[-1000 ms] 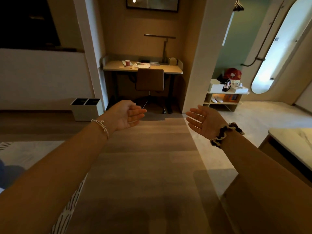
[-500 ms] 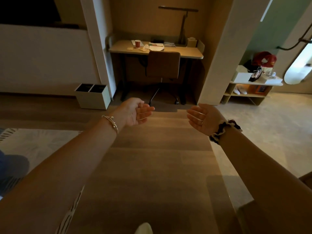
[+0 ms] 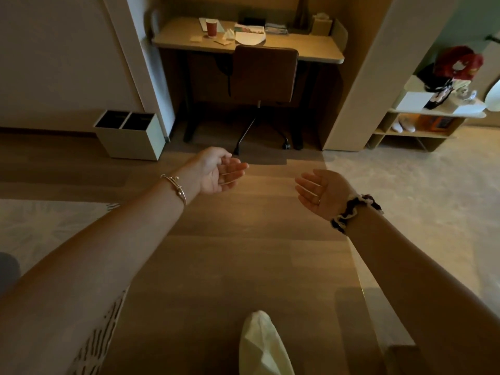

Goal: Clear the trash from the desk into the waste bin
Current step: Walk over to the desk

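1. Closer than a moment ago, the desk (image 3: 311, 47) now fills the upper frame, and a pale slipper toe (image 3: 261, 345) has come into view at the bottom edge.
2. Both the left hand (image 3: 216, 173) and right hand (image 3: 323, 192) hover empty, palms turned inward, fingers loosely spread.
3. Wood flooring (image 3: 243, 253) runs to the alcove; a brown chair (image 3: 265, 73) is tucked under the desk.
4. Trash (a red cup (image 3: 211, 27), crumpled papers (image 3: 249, 37)) sits on the desk; the two-compartment waste bin (image 3: 132, 139) stands on the floor to its left.
5. Smaller scraps are too dim to identify.

The desk (image 3: 303, 47) in the alcove carries a red paper cup (image 3: 211, 27), crumpled tissue (image 3: 230, 35), loose papers (image 3: 250, 37) and a tissue box (image 3: 322, 25) (far right corner).
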Motion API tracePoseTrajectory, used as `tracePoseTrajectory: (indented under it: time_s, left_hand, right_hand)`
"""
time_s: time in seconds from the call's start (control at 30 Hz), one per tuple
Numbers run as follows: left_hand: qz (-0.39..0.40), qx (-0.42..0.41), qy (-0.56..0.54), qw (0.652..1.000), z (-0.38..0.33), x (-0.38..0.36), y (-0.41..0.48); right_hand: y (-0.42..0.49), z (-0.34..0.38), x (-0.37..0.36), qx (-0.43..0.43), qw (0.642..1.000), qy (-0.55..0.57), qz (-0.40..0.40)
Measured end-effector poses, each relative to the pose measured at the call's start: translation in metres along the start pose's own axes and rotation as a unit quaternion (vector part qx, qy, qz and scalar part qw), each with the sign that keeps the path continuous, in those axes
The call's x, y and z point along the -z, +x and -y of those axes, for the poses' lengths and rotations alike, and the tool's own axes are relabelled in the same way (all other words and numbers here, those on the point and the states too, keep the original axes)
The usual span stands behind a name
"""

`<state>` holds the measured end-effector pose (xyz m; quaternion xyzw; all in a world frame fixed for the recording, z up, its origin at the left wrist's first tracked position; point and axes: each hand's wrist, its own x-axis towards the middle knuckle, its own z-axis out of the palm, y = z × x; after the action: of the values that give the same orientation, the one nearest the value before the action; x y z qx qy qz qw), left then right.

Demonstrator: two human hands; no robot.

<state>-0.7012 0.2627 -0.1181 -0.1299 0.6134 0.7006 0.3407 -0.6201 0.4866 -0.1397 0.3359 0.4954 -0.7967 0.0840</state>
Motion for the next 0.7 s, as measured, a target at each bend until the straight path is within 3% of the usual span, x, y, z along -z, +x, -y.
tracePoseTrajectory:
  time_s: [0.3,0.7]
  left_hand:
    - [-0.019,-0.035,-0.005,0.999,-0.087,-0.014,0.131]
    - [-0.039,-0.066,0.011,0.997,-0.231,-0.008,0.327]
  right_hand:
    - [0.144,0.100,-0.004,-0.009,1.000,0.001,0.012]
    - [0.346,0.231,-0.068,-0.001,0.999,-0.031,0.012]
